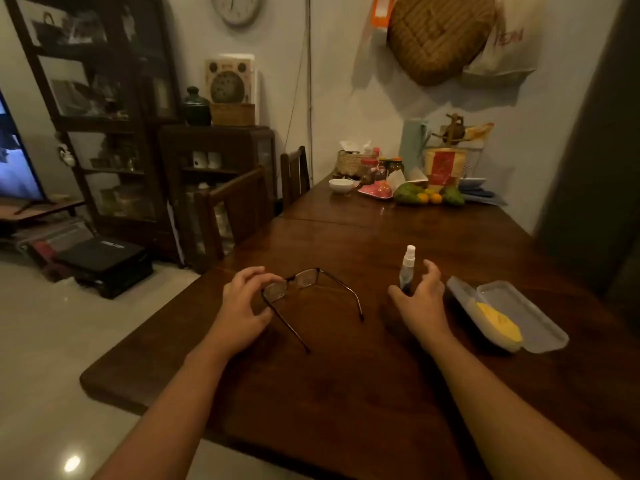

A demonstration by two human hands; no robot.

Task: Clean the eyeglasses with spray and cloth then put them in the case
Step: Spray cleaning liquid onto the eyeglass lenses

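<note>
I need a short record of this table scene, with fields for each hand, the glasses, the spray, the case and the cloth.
left hand: fingers curled at the left end of the eyeglasses; grip unclear
right hand: open, beside the spray bottle, not closed on it
eyeglasses: temples unfolded, on the table
spray bottle: upright
case: open, right of the right hand
cloth: yellow, inside the case

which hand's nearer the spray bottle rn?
Right. The right hand sits just beside the spray bottle, fingers open around its base; the left hand is farther off, at the eyeglasses.
</note>
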